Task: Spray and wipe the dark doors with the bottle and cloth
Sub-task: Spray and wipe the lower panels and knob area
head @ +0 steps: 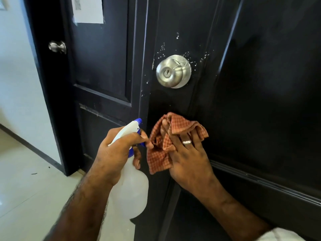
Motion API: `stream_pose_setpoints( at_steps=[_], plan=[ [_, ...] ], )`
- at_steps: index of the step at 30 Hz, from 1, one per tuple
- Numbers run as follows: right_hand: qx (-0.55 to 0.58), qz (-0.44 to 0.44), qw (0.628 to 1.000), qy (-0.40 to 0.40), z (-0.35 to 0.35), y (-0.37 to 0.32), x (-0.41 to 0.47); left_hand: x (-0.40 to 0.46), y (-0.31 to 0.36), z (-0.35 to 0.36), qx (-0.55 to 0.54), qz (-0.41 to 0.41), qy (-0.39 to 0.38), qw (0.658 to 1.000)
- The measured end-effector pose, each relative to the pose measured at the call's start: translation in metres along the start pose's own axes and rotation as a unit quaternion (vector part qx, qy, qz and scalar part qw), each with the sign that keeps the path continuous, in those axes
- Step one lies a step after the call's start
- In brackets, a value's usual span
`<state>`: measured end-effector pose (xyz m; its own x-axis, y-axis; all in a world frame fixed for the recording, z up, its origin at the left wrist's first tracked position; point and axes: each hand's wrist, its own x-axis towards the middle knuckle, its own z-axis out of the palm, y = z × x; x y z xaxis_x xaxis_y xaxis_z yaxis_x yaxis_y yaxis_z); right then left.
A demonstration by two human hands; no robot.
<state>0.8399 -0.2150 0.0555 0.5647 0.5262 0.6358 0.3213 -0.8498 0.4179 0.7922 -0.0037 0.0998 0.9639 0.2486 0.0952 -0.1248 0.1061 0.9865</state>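
Observation:
A dark panelled door (251,87) fills the right side, with a silver knob (172,71) and white spray droplets (187,54) around it. My left hand (114,152) grips a translucent white spray bottle (130,186) with a blue nozzle, pointed at the door edge, forefinger on the trigger. My right hand (189,157) holds an orange checked cloth (161,153) against the door below the knob, fingers spread over it. A second dark door (100,70) stands to the left.
The left door carries a silver knob (57,46) and a white paper notice (87,10). A white wall (15,75) with dark skirting and a pale tiled floor (34,188) lie at the left.

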Motion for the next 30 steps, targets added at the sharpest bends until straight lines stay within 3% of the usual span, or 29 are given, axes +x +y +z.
stream_pose_setpoints(
  at_steps=[7, 10, 14, 19, 22, 26, 30],
  plan=[
    [-0.019, 0.066, 0.995, 0.070, -0.017, 0.005, 0.040, 0.001, 0.005, -0.011, -0.011, 0.007, 0.010, 1.000],
    [-0.008, 0.029, 0.999, 0.039, -0.006, -0.008, 0.044, 0.002, 0.006, -0.009, -0.016, -0.004, 0.036, 0.999],
    [0.013, -0.022, 1.000, -0.007, 0.010, -0.008, -0.008, 0.002, 0.005, -0.008, -0.017, 0.008, 0.006, 1.000],
    [-0.052, 0.071, 0.996, 0.028, -0.013, 0.017, -0.017, 0.000, 0.006, -0.002, -0.003, 0.026, -0.023, 0.999],
    [-0.023, 0.093, 0.994, 0.058, -0.020, 0.008, 0.019, 0.001, 0.002, 0.002, -0.013, 0.011, -0.012, 1.000],
    [-0.001, 0.031, 0.999, 0.032, 0.001, -0.015, 0.039, 0.002, 0.000, 0.006, -0.008, -0.003, 0.017, 1.000],
    [0.020, -0.019, 0.999, -0.024, 0.014, -0.017, 0.003, 0.001, -0.002, 0.007, 0.000, -0.012, 0.013, 1.000]
  ],
)
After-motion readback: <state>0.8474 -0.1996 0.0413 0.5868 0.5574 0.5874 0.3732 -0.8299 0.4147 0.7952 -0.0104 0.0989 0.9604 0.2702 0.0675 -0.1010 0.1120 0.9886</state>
